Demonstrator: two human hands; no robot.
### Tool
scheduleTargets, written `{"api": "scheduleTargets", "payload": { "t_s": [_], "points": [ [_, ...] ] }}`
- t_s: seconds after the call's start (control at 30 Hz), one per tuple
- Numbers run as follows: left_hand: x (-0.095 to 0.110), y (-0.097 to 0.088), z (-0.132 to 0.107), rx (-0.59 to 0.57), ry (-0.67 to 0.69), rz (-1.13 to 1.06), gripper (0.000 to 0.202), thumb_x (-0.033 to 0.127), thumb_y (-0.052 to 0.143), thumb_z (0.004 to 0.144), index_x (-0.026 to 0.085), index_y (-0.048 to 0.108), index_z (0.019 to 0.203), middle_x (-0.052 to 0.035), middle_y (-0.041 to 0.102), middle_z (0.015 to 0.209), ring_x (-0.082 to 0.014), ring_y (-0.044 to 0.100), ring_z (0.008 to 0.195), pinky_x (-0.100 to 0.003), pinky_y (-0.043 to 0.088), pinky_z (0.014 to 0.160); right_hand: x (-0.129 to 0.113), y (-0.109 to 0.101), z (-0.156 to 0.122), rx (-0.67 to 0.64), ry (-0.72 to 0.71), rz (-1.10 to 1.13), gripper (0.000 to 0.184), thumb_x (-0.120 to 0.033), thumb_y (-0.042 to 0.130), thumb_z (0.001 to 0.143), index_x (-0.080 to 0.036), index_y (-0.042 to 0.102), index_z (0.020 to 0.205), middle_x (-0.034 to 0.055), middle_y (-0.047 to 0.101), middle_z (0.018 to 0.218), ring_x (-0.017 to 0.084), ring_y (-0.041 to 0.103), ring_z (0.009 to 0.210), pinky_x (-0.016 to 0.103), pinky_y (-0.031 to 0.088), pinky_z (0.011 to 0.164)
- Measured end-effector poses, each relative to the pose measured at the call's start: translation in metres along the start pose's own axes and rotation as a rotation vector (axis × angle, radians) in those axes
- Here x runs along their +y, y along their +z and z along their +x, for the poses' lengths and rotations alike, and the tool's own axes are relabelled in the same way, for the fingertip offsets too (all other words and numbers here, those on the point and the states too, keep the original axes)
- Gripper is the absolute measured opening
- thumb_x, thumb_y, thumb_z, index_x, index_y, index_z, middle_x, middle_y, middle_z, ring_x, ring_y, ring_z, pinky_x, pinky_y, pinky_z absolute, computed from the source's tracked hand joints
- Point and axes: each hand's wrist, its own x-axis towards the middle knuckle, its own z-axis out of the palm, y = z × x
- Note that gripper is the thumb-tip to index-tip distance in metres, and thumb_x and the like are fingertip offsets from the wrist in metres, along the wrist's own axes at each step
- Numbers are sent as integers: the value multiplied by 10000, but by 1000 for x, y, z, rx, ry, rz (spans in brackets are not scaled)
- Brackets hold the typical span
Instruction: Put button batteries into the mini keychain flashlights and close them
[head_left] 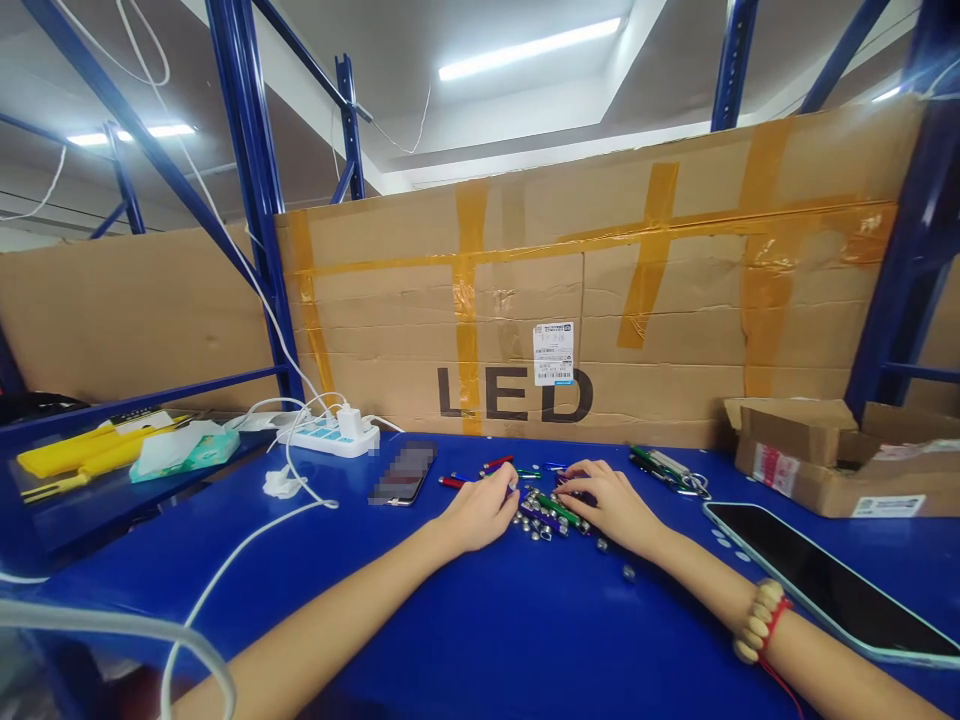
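My left hand point(484, 510) is closed, thumb and fingers pinched together at the left side of a small pile. What it holds, if anything, is hidden by the fingers. Across the pile, my right hand point(616, 508) curves down with its fingers apart, fingertips at the pile's right edge. Between the hands lie shiny coloured tubes, among them a green tube point(562, 511) and a blue tube point(541, 516). Several small silver metal pieces point(535, 527) are mixed in with them. Red tubes point(451, 482) lie just beyond my left hand.
A dark phone point(405, 473) lies to the left, a larger tablet-like device point(825, 575) to the right. A white power strip point(330, 436) trails cables across the blue table point(480, 640). An open cardboard box point(795, 455) stands back right; a tall cardboard sheet point(375, 330) closes the back.
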Motion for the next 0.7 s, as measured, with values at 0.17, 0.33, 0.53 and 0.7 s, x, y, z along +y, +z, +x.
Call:
{"api": "scheduleTargets", "payload": {
  "t_s": [0.17, 0.33, 0.53, 0.7],
  "points": [
    [1, -1, 0, -26, 16, 17, 105, 279, 274, 936, 228, 366, 943, -15, 570, 844, -209, 591, 744, -294, 400, 633, -2, -5, 1, 47, -34, -21, 301, -392, 421, 891, -266, 692, 922, 59, 613, 1081, 246, 509, 1034, 414, 395, 851],
    [0, -2, 1, -41, 25, 31, 94, 277, 289, 930, 228, 369, 931, -9, 570, 814, -210, 591, 729, -291, 399, 624, -4, -25, -2, 57, -33, -28, 329, -439, 412, 885, -250, 681, 878, 45, 656, 937, 211, 586, 865, 332, 440, 712],
    [-1, -1, 1, -43, 37, 39, 99, 245, 281, 921, 226, 376, 943, -12, 579, 814, -204, 587, 710, -288, 405, 616, -5, -22, -7, 9, -89, -1, 312, -336, 366, 897, -260, 650, 999, 38, 650, 1021, 207, 591, 919, 326, 451, 761],
    [0, -2, 0, -39, 36, 53, 74, 243, 309, 909, 226, 376, 936, -12, 579, 829, -210, 597, 738, -287, 403, 619, -7, -13, -6, -32, -158, -32, 377, -251, 290, 916, -257, 634, 1071, 61, 612, 1117, 230, 520, 1051, 410, 393, 872]
  ]
}}
